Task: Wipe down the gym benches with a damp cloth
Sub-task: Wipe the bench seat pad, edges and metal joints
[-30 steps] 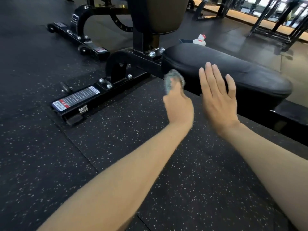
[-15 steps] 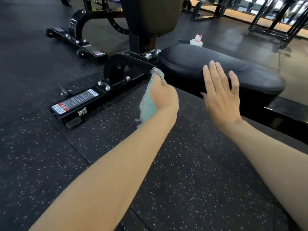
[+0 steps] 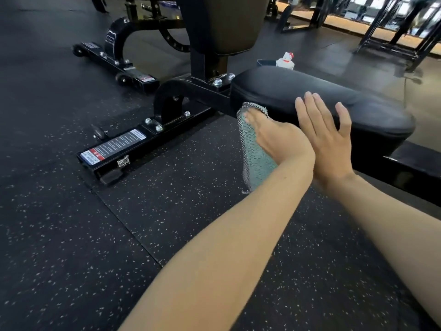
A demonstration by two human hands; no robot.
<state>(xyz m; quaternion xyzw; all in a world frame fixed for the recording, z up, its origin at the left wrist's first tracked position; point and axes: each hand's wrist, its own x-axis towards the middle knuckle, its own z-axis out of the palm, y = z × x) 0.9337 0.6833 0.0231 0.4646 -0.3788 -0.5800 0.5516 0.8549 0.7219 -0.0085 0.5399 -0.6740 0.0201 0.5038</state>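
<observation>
A black padded bench seat runs across the right of the view. Its upright back pad rises behind it. My left hand presses a teal cloth against the seat's near side at its left end, with the fingers stretched out. The cloth folds over my fingertips and hangs down below the hand. My right hand lies flat and open on the seat's near edge, just right of the left hand.
The bench's black steel base with a warning label reaches out to the left on the speckled rubber floor. A second machine's wheeled frame stands behind it. A white spray bottle stands beyond the seat. Black racks fill the back right.
My left hand swung the cloth out to the left off the pad, then came back and now presses it on the seat's side. The right hand stayed on the seat's edge.
</observation>
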